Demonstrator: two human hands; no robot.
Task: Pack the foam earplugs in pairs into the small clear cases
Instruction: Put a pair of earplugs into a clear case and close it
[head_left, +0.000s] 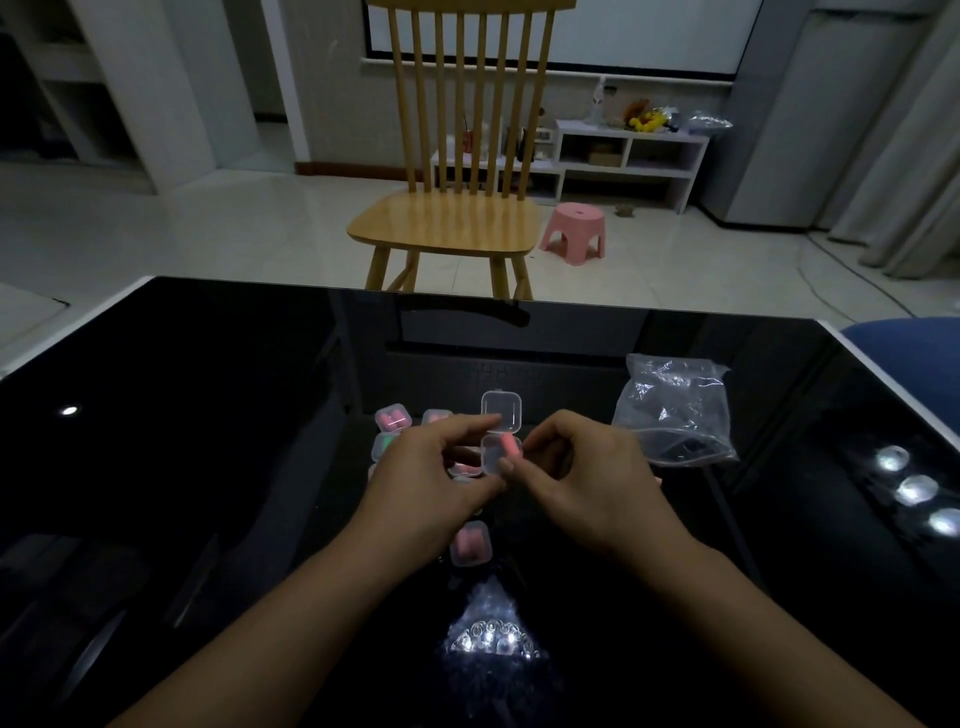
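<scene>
open clear case (500, 439), pink earplug (510, 448) inside, lid upright.

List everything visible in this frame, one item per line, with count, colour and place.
open small clear plastic case: one, clear, lid up, held between the hands
pink foam earplug: one, pink, in the open case
closed clear cases with earplugs: several, mostly pink contents, behind and under the hands; exact count hidden
crumpled clear plastic bag: one, right of the hands
glossy black table: one
wooden spindle-back chair: one, beyond the table
pink plastic stool: one, on the floor
left hand: grips the case
right hand: pinches the earplug
</scene>
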